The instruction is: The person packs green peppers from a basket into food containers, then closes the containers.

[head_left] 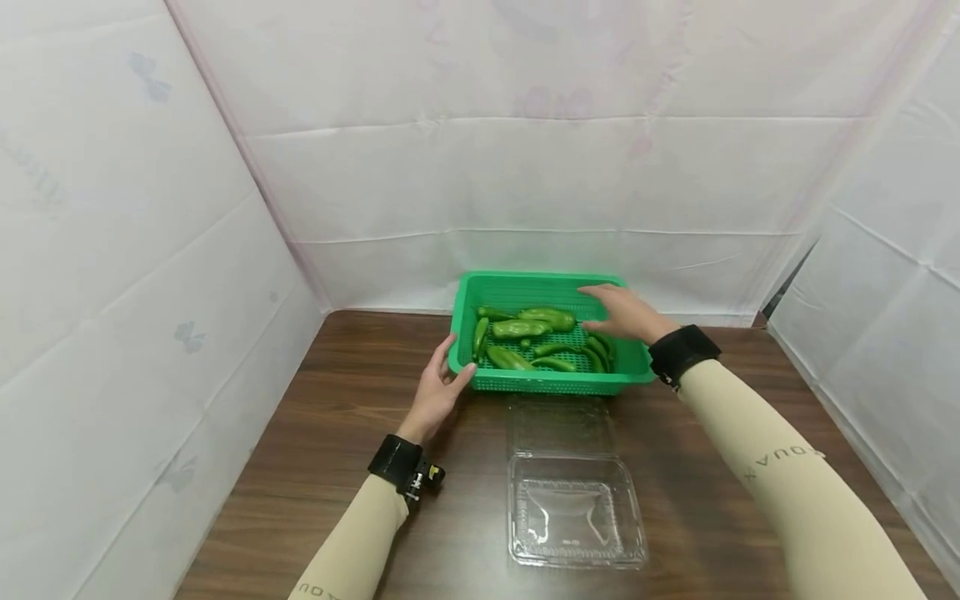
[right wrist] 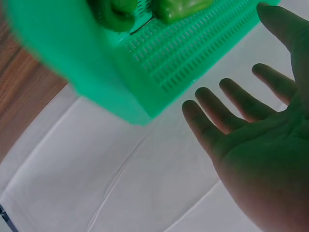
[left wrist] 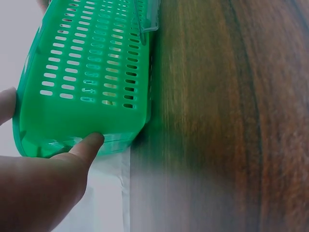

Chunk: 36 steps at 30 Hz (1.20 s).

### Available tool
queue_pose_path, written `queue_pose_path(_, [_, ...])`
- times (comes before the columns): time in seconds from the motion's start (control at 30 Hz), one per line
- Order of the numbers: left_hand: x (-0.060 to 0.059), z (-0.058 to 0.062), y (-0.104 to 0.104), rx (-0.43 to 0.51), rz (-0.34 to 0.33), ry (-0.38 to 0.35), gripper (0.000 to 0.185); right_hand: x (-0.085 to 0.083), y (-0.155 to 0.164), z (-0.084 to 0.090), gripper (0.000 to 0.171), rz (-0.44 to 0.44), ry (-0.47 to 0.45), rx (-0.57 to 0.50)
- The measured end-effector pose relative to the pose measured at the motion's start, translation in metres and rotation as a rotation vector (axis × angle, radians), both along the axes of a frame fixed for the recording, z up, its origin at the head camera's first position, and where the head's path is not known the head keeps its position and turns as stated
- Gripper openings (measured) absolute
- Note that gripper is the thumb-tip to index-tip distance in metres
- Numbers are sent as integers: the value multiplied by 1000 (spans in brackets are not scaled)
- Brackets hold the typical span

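Note:
A green plastic basket holds several green peppers, some broad and wrinkled, others slim and curved. At the basket's left front corner is my left hand, its thumb by the front rim and its fingers along the left side. In the left wrist view, a fairly straight finger touches the basket's outer wall. My right hand hovers over the basket's right part, above the slim peppers. The right wrist view shows its fingers spread, with nothing in them.
In front of the basket, a clear plastic clamshell box lies open on the brown wooden table, its lid towards the basket. White sheeting hangs behind the table and along both sides.

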<state>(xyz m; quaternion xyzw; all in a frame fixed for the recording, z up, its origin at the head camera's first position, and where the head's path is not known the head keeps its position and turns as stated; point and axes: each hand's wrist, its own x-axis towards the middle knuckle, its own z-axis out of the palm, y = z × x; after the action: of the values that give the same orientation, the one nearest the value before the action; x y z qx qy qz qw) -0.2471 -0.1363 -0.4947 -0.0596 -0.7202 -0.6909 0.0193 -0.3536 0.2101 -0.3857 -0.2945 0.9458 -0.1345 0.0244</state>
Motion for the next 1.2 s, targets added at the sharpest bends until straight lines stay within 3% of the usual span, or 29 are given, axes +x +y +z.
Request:
queue_pose_path(0.5, [-2, -2, 7, -28, 0, 43, 74, -46, -29, -28, 58, 26, 46, 105])
queue_pose_path(0.97, [6, 1, 16, -44, -25, 60, 75, -60, -40, -38, 66, 44, -50, 183])
queue_pose_path(1.2, [7, 1, 20, -43, -39, 68, 76, -61, -38, -47, 67, 64, -42, 200])
